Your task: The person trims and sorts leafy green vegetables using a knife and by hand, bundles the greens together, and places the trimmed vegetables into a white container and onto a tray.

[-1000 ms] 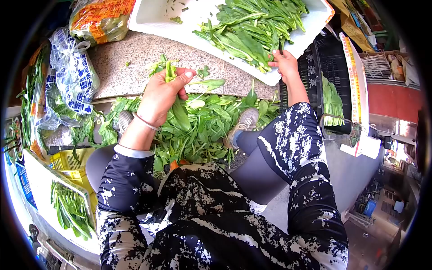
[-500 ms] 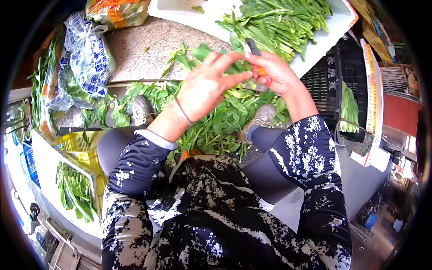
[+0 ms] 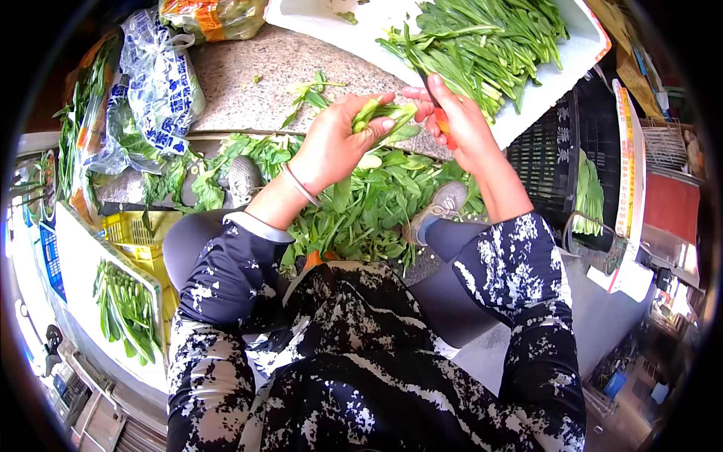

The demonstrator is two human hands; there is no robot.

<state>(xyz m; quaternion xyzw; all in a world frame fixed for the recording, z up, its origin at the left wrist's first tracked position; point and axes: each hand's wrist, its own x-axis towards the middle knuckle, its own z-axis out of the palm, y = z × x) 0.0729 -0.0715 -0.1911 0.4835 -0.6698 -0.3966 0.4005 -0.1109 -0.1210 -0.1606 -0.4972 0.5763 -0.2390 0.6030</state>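
My left hand point(image 3: 325, 145), with a band round its wrist, is closed round a leafy green stalk point(image 3: 399, 114). The pale cut-looking end points right, and leaf hangs below the palm. My right hand point(image 3: 468, 135) grips a small knife point(image 3: 443, 126) with an orange handle; its dark narrow blade rises past the thumb. A short gap separates the stalk from the right fingers. Loose leaves point(image 3: 369, 207) lie heaped on the ground between my shoes, under both hands. A few leafy pieces point(image 3: 310, 94) rest on the stone slab just beyond my left hand.
A white foam box point(image 3: 553, 83) beyond my right hand holds piled greens point(image 3: 482, 45). The speckled stone slab point(image 3: 241, 79) lies ahead. Bagged vegetables point(image 3: 162, 83) sit at left, above a second white box point(image 3: 71, 248) and yellow crate point(image 3: 135, 230). A black crate point(image 3: 538, 135) stands right.
My left hand has drawn back slightly from the right one and now closes round a green stalk. The knife stays in my right hand, its blade more visible. The view has shifted slightly.
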